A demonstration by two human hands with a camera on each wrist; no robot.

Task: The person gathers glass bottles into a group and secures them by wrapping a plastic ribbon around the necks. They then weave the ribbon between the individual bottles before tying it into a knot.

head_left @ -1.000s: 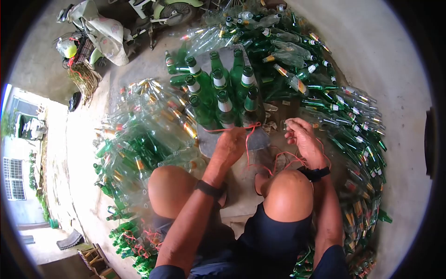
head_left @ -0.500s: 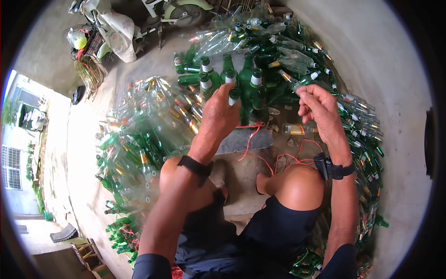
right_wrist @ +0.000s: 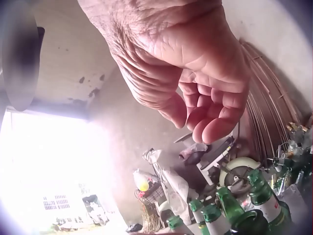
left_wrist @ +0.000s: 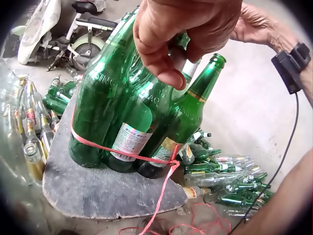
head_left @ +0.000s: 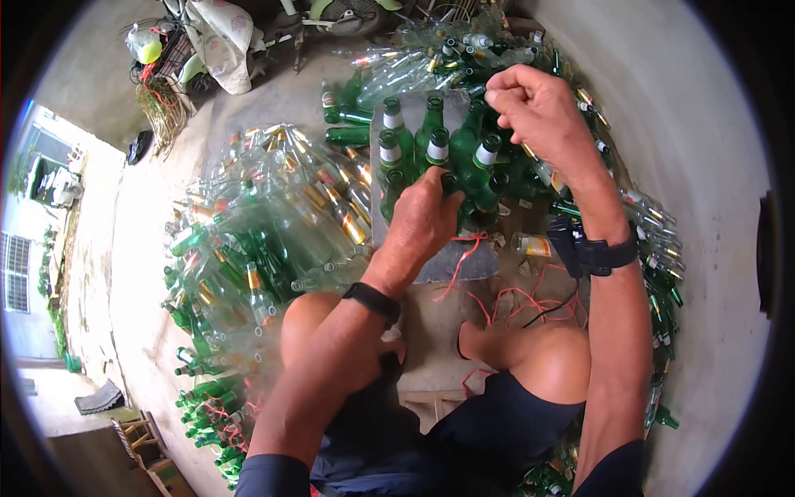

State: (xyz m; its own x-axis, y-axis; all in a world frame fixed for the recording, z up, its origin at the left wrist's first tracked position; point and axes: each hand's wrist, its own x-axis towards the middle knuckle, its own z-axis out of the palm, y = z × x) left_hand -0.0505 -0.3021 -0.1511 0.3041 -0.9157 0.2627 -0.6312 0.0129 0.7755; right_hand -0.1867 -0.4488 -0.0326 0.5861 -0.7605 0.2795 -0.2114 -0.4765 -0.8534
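Observation:
Green glass beer bottles (head_left: 438,149) stand upright in a tight group on a grey slab (left_wrist: 112,196). Pink-red string (left_wrist: 112,151) runs around them low down, knotted at the front, its loose end trailing off the slab. My left hand (head_left: 422,215) is over the front of the group, fingers and thumb curled around the neck of a front bottle, which the hand mostly hides. Up in the air at the group's back right is my right hand (head_left: 542,112), its fingers loosely bent with nothing in them (right_wrist: 195,78).
Heaps of clear and green bottles lie left (head_left: 273,215), behind and right of the slab. More string (head_left: 538,306) tangles on the floor by my right foot. A scooter (left_wrist: 88,44) stands at the back, and a wall (head_left: 687,166) rises on the right.
My left hand has left the string knot, risen over the bottles and come to a front bottle's neck. My right hand has gone up and forward from beside my right knee.

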